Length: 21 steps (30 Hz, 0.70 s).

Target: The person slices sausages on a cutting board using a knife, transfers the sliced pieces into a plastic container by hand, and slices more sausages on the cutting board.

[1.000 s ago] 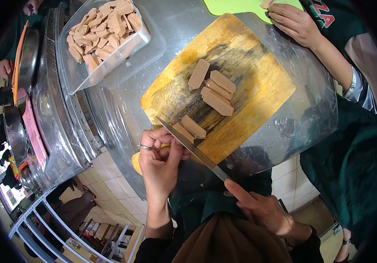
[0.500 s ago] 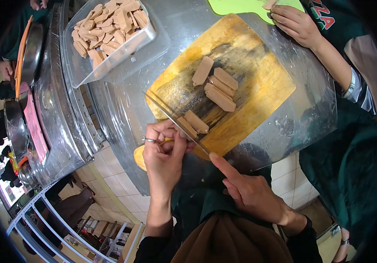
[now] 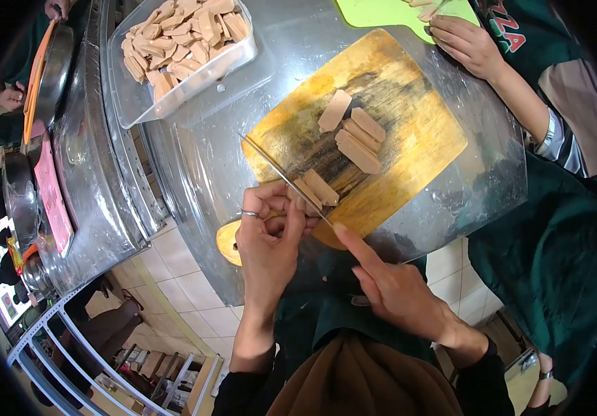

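Observation:
A long thin knife (image 3: 271,161) lies diagonally over the near left part of a worn wooden cutting board (image 3: 423,132). My right hand (image 3: 399,295) is closed round its handle, which is hidden, with the index finger stretched along the spine. Curled at the near side of the blade, my left hand (image 3: 267,243) pinches a light-brown sausage piece, mostly hidden by fingers and knife. Just beyond the blade lie cut sausage slices (image 3: 321,187). Several more sausage pieces (image 3: 359,151) rest together mid-board.
A clear plastic tub (image 3: 198,83) full of cut sausage pieces stands at the far left of the metal table (image 3: 479,187). At the far right a co-worker's hand (image 3: 468,45) rests by a green cutting board (image 3: 371,12). The wooden board's handle (image 3: 228,243) points toward me.
The view has shifted slightly, so board and tub appear a little to the right. Both hands and the knife keep nearly the same place over the board.

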Tool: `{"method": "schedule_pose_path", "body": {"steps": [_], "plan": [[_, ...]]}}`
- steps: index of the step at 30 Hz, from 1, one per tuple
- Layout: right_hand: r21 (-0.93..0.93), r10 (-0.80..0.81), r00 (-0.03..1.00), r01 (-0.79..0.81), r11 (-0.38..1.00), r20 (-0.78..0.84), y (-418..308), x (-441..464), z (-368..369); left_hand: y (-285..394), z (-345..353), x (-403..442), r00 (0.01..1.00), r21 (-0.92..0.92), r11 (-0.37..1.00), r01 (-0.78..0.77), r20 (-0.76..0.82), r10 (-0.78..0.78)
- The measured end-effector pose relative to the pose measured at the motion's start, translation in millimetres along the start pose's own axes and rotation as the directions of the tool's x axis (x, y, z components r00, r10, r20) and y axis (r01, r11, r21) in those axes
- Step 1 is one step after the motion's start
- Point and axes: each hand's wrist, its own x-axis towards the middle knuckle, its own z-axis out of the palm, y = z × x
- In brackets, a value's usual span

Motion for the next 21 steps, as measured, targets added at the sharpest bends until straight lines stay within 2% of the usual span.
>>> {"method": "schedule_pose_path", "body": {"steps": [5, 10, 12, 14, 19, 21], "plan": [[-0.051, 0.035, 0.999, -0.033, 0.998, 0.042, -1, 2, -1, -3, -3, 1, 0.999, -0.025, 1.000, -0.004, 0.046, 0.005], [-0.077, 0.048, 0.996, -0.042, 0.996, 0.075, -2, 18, -6, -8, -2, 0, 0.999, -0.028, 0.999, -0.036, 0.018, 0.037], [-0.049, 0.000, 1.000, 0.001, 0.999, 0.010, 9, -5, -3, -6, -2, 4, 0.999, -0.014, 0.999, -0.045, 0.018, 0.045], [-0.071, -0.003, 1.000, 0.004, 0.997, 0.013, 12, -14, -3, -7, -2, 3, 0.999, 0.006, 0.999, -0.035, 0.021, 0.034], [-0.274, 0.047, 0.994, -0.017, 0.962, 0.103, 1, 5, -23, -11, -3, 2, 0.998, -0.028, 0.998, -0.058, 0.021, 0.059], [-0.169, 0.029, 0.997, -0.016, 0.985, 0.073, 8, 0, -23, -9, -4, 3, 0.998, -0.031, 0.998, -0.057, 0.019, 0.057]]}}
